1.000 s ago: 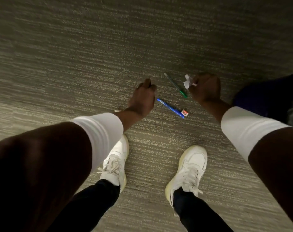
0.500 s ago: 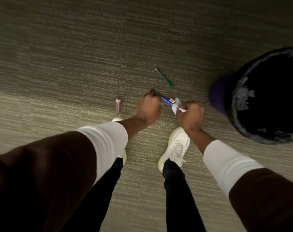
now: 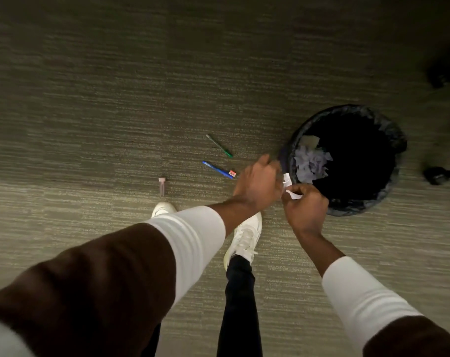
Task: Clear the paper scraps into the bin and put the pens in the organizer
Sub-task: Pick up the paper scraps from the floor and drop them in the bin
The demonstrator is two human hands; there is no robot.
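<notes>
My right hand [image 3: 306, 210] is closed on white paper scraps [image 3: 289, 188] just at the near left rim of the round black bin [image 3: 396, 150]. My left hand [image 3: 257, 185] is beside it, fingers curled and touching the same scraps. Several paper scraps [image 3: 310, 163] lie inside the bin against its left wall. On the carpet to the left lie a green pen [image 3: 220, 146], a blue pen [image 3: 217, 170] with a small red and white eraser [image 3: 232, 173] at its end, and a short pink marker [image 3: 162, 186].
Grey striped carpet [image 3: 90, 112] covers the floor. My white shoes [image 3: 244, 235] stand below the hands. Dark chair casters [image 3: 434, 175] sit to the right of the bin. No organizer is in view.
Both hands have risen from the floor and moved right to the bin's rim with the paper scraps. The view has lifted, so the whole bin now shows.
</notes>
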